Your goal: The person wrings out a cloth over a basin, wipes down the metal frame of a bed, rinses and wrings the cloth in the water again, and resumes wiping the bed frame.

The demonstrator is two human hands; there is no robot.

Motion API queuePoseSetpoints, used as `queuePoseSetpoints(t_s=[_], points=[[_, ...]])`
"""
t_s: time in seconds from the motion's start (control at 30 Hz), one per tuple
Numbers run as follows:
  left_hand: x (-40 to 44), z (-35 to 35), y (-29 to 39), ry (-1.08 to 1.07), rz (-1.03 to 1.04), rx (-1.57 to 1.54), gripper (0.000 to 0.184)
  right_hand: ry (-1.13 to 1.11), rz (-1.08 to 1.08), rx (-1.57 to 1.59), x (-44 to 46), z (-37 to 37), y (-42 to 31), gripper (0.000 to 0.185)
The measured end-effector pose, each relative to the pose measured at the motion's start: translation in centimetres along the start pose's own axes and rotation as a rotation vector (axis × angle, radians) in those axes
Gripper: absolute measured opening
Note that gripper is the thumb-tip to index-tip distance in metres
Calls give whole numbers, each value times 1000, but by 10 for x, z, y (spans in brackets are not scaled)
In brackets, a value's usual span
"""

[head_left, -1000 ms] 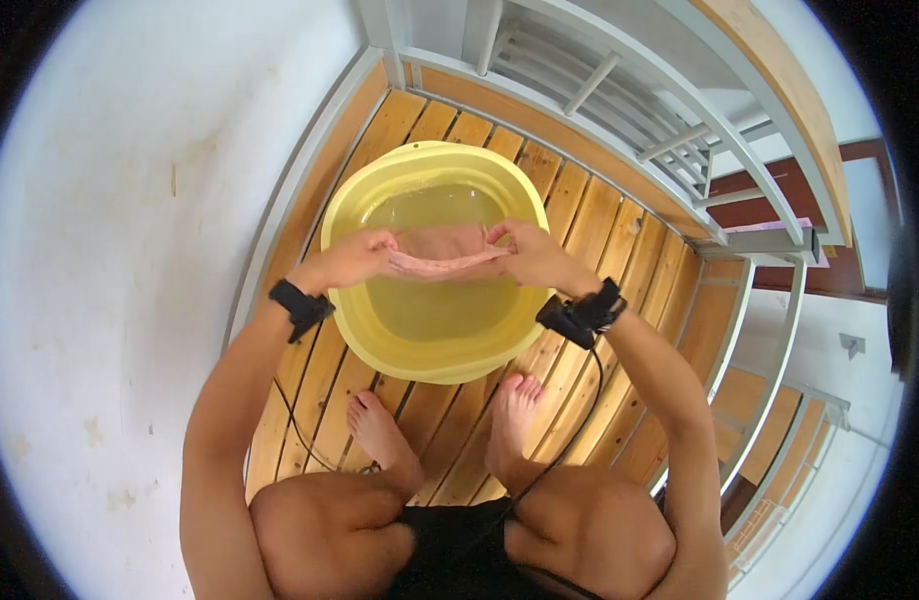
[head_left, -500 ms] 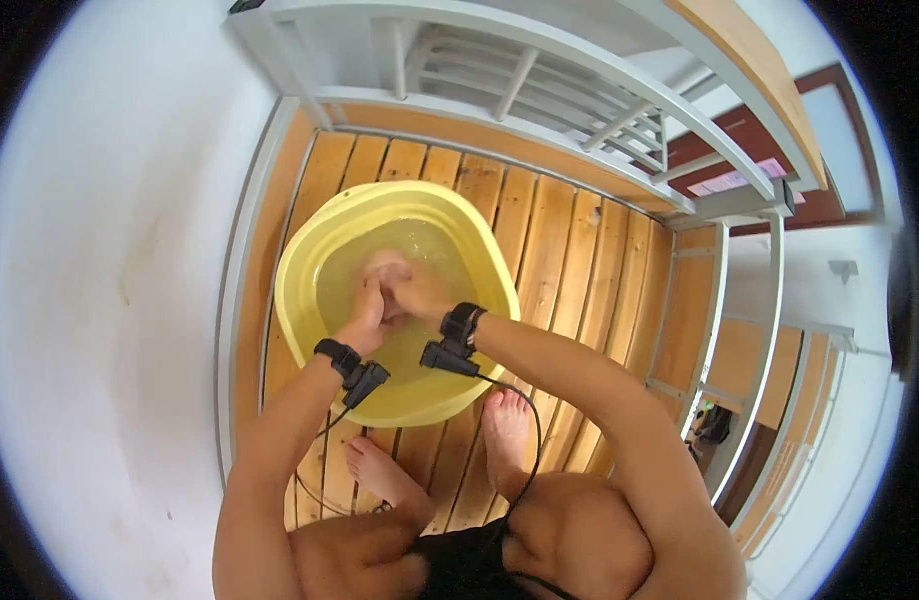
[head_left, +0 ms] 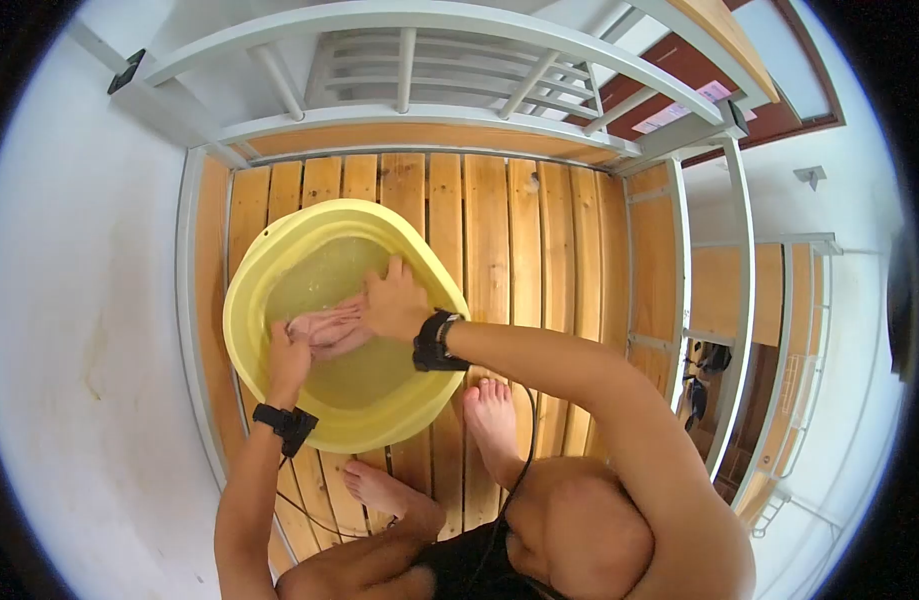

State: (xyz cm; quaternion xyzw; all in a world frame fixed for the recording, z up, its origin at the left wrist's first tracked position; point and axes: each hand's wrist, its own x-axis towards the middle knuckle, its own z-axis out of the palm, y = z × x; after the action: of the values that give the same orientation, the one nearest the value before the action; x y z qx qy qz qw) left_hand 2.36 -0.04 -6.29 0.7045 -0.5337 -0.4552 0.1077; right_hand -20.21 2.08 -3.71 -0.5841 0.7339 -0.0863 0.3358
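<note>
One pink cloth (head_left: 331, 330), in a yellow basin (head_left: 374, 428) toward the slatted platform's (head_left: 487, 270) left edge: your left hand (head_left: 288, 360) pinched one end; your right hand's (head_left: 395, 302) grip couldn't be told.

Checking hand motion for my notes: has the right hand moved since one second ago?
Yes: the right hand went leftward and inward, judged against the yellow basin's right rim. Then over that rim, now inside, by the pink cloth.

Basin (head_left: 243, 310) stands near left edge of platform (head_left: 489, 250); cloth (head_left: 331, 328) lies inside it, between left hand (head_left: 289, 356) and right hand (head_left: 396, 302). Railing (head_left: 409, 14) borders far edge.
</note>
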Motion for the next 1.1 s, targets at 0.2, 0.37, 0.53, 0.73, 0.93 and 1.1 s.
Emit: queuePoseSetpoints(t_s=[0.2,0.37,0.53,0.73,0.93,1.1], points=[[30,29,-22,-234,-30,-456,30,-148,162,107,-4,35,-26,51],[17,37,11,-281,-44,-234,25,-173,47,-70,5,39,-22,48],[5,24,4,-325,60,-218,21,-218,-444,-308,-13,-22,-48,36],[21,31,-20,-236,692,1,29,-173,-644,-685,-20,-43,-72,19],[22,29,-21,-255,692,216,45,-102,-764,-469,-48,-96,-93,16],[-68,4,137,-89,619,425,61,-90,-766,-427,-61,-80,-91,16]])
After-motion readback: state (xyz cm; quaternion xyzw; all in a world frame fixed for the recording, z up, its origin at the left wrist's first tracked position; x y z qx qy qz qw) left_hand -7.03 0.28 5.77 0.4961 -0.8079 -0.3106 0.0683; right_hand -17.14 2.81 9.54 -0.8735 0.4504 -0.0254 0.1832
